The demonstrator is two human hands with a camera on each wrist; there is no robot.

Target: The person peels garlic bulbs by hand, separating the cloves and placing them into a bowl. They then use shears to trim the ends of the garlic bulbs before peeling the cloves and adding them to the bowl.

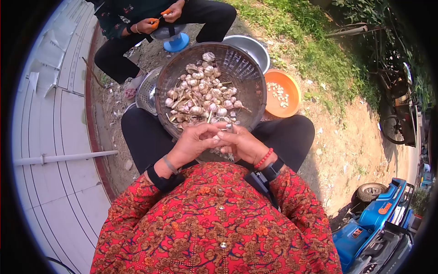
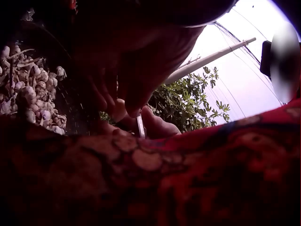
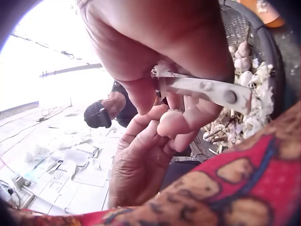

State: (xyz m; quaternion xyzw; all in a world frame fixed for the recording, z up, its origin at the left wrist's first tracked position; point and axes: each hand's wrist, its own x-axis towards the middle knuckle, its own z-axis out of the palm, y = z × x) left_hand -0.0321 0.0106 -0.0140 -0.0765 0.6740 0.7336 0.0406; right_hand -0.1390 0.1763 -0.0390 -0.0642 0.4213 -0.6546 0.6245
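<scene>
Both hands meet over the near rim of a dark woven basket [image 1: 248, 73], which holds a heap of garlic bulbs [image 1: 200, 91] with dry stalks. My right hand [image 1: 246, 144] grips a small metal knife [image 3: 207, 91] with a round rivet, and bits of papery skin cling near its far end. Thumb and fingers of my left hand [image 1: 194, 142] pinch a pale garlic clove [image 1: 216, 136], mostly covered by the fingers. In the right wrist view the left fingertips [image 3: 151, 129] press close against the right hand's fingers, just below the knife.
An orange bowl [image 1: 294, 93] with peeled cloves stands right of the basket, a metal basin [image 1: 248, 45] behind it and a colander [image 1: 148, 91] at its left. Opposite sits another person [image 1: 132, 18], hands working with something orange. A blue vehicle [image 1: 374, 219] stands at lower right.
</scene>
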